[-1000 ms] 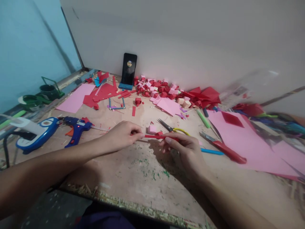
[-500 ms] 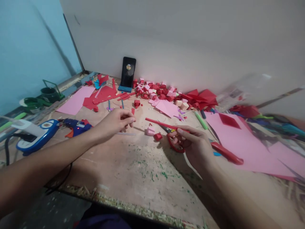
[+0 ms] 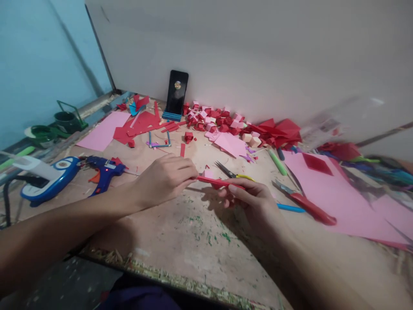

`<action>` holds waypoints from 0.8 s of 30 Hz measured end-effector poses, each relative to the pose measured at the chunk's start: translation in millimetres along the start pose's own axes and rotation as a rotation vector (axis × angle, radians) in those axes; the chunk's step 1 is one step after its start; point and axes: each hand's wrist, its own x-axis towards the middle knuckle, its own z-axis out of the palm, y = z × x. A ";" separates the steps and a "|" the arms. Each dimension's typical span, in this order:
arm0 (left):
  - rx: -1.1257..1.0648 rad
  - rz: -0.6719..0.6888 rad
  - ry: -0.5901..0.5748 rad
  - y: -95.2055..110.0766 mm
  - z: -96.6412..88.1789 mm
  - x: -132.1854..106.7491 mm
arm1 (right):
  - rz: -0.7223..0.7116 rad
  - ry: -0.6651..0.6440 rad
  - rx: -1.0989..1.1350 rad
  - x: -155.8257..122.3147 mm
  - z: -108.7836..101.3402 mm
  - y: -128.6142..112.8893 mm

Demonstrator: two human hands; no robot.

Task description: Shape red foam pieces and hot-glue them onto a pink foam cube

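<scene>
A thin red paper strip [image 3: 215, 181] runs level between my two hands, just above the wooden table [image 3: 180, 232]. My left hand [image 3: 167, 177] is closed, pinching the strip's left end with fingertips. My right hand [image 3: 250, 202] is closed too, gripping the strip's right part between thumb and forefinger. Right behind the strip lie scissors with yellow handles [image 3: 232, 174] and a small pink paper cube [image 3: 208, 173].
A blue glue gun [image 3: 105, 170] and a blue-white device [image 3: 48, 181] lie at the left. A phone [image 3: 177, 95] leans on the wall beside a heap of red and pink cubes [image 3: 213, 120]. Red-handled cutter [image 3: 306, 204], green marker [image 3: 277, 162] and pink sheets [image 3: 342, 193] lie at the right.
Half a second ago my left hand was off the strip, further left. It has come back and pinched the strip's left end, and the right hand has brought the strip down level.
</scene>
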 end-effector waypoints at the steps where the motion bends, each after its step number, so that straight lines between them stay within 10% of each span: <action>1: -0.001 0.009 0.006 0.6 -0.1 0.1 | -0.041 0.031 -0.107 -1.2 1.3 -1.8; 15: -0.056 0.103 0.073 9.3 4.6 -4.0 | -0.617 -0.090 -0.739 -11.3 -3.2 9.1; 24: -0.138 0.213 0.063 19.9 4.5 -7.4 | -0.071 -0.287 -0.471 -15.8 12.6 -10.0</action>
